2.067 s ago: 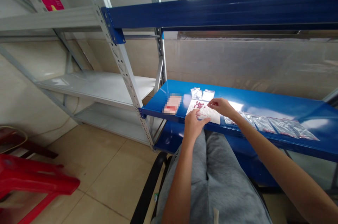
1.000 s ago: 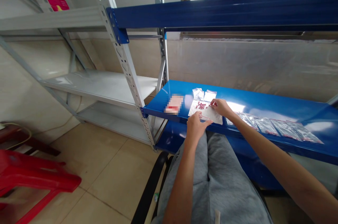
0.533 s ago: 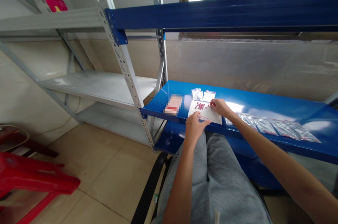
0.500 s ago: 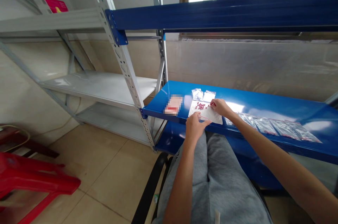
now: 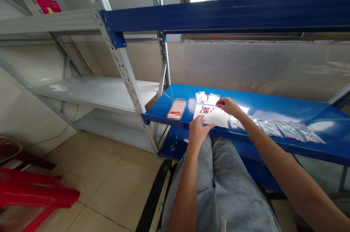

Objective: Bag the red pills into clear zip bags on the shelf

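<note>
A white sheet (image 5: 221,118) lies on the blue shelf, with several small dark red beads (image 5: 204,109) scattered on its left part. At its front edge is my left hand (image 5: 199,130), thumb and fingertips apart. Between them runs a thin red line that looks like the zip edge of a small clear bag (image 5: 209,121) lying against the sheet. My right hand (image 5: 229,107) is raised slightly at the sheet's right rear corner, fingertips pinched; whatever they hold is too small to make out. Two small plastic bags (image 5: 201,97) lie just behind the sheet.
To the right, several clear zip bags (image 5: 270,128) with red edges lie in a row along the blue shelf (image 5: 290,109). A blurred flat item (image 5: 177,109) is on the left. A blue beam (image 5: 218,16) crosses above. A red stool (image 5: 35,192) stands on the floor.
My right hand has drawn back from the beads, slightly up and away toward the sheet's rear corner. My left hand has hardly moved. The whole view has shifted a little.
</note>
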### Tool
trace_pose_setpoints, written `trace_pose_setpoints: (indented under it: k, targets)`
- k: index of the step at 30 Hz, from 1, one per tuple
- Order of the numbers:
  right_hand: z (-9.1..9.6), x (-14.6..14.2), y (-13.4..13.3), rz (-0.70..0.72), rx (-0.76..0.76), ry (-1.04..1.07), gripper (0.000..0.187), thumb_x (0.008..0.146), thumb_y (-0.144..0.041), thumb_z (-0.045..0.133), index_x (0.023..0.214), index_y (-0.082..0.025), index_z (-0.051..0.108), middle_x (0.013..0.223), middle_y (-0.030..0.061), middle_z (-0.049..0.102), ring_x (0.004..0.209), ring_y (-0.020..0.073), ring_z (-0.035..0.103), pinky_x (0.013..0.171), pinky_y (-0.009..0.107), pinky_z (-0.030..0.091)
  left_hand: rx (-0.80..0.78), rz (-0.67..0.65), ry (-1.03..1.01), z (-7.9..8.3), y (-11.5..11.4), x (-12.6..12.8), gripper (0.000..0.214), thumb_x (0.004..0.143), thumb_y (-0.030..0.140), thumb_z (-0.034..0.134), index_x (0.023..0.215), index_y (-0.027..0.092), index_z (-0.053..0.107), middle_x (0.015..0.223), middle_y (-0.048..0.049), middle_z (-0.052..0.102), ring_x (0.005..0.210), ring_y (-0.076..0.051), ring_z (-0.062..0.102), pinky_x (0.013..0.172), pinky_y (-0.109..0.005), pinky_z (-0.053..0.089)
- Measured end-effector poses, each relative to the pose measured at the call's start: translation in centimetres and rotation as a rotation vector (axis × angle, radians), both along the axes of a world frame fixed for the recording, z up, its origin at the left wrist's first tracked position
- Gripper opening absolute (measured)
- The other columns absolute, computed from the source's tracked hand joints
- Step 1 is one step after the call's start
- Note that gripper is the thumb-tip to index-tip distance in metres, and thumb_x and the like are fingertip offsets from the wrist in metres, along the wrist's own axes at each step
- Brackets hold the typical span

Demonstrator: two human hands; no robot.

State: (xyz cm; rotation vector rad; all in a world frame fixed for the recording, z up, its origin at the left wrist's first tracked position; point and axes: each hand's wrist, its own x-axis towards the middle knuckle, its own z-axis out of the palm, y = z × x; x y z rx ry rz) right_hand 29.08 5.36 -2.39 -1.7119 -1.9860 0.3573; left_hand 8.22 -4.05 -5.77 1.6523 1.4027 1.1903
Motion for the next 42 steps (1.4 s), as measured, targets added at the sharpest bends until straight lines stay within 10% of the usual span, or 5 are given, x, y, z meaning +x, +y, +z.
trace_pose_setpoints:
  k: [4,14,20,30,42]
  targets:
    - [1.6,-1.5,-4.2,0.188,-0.117,0.409,0.032,0.087,-0.048,0.063,0.086,-0.016,0.071,0.067,0.0029,0.061,0.058,0.0137,0.048,0.053,0.027,0.036,0.027,-0.019,0.015,0.9,-0.4,0.3,0.058,0.072,0.037,0.087,0.122,0.015,0.069,0.109,-0.0141,0.075,0.105,-0.029,0.069,0.094,-0.039,0.052]
    - [1.8,-4.9,-10.0,0.214,-0.178,0.562,0.052,0.084,-0.065,0.059,0.061,-0.019,0.054,0.058,-0.003,0.043,0.056,0.0109,0.035,0.052,0.027,0.028,0.13,-0.091,-0.013,2.9,-1.3,0.1,0.056,0.073,0.035,0.087,0.123,0.016,0.069,0.113,-0.0127,0.075,0.102,-0.026,0.069,0.091,-0.037,0.053]
    - [2.1,-5.3,-12.7,0.204,-0.175,0.687,0.048,0.085,-0.065,0.062,0.084,-0.018,0.07,0.073,0.002,0.062,0.058,0.0122,0.047,0.05,0.025,0.039,0.171,-0.115,-0.027,3.1,-1.3,-0.1,0.051,0.077,0.028,0.082,0.125,0.015,0.069,0.117,-0.0138,0.074,0.101,-0.026,0.069,0.092,-0.038,0.053]
    - [1.5,-4.6,-13.4,0.127,0.022,0.646,0.029,0.086,-0.048,0.063,0.084,-0.02,0.069,0.076,0.0058,0.071,0.07,0.0203,0.067,0.051,0.025,0.045,-0.006,-0.28,-0.286,3.1,-0.8,-1.1,0.051,0.079,0.032,0.077,0.127,0.018,0.069,0.112,-0.0118,0.075,0.103,-0.025,0.069,0.086,-0.034,0.055]
    - [1.4,-5.1,-13.2,0.061,0.041,0.859,0.035,0.081,-0.048,0.072,0.1,-0.019,0.067,0.083,0.0091,0.077,0.079,0.0245,0.074,0.055,0.027,0.048,-0.075,-0.18,-0.607,3.8,-1.0,-1.4,0.037,0.073,0.031,0.081,0.106,0.016,0.072,0.092,-0.0076,0.077,0.091,-0.021,0.072,0.084,-0.032,0.054]
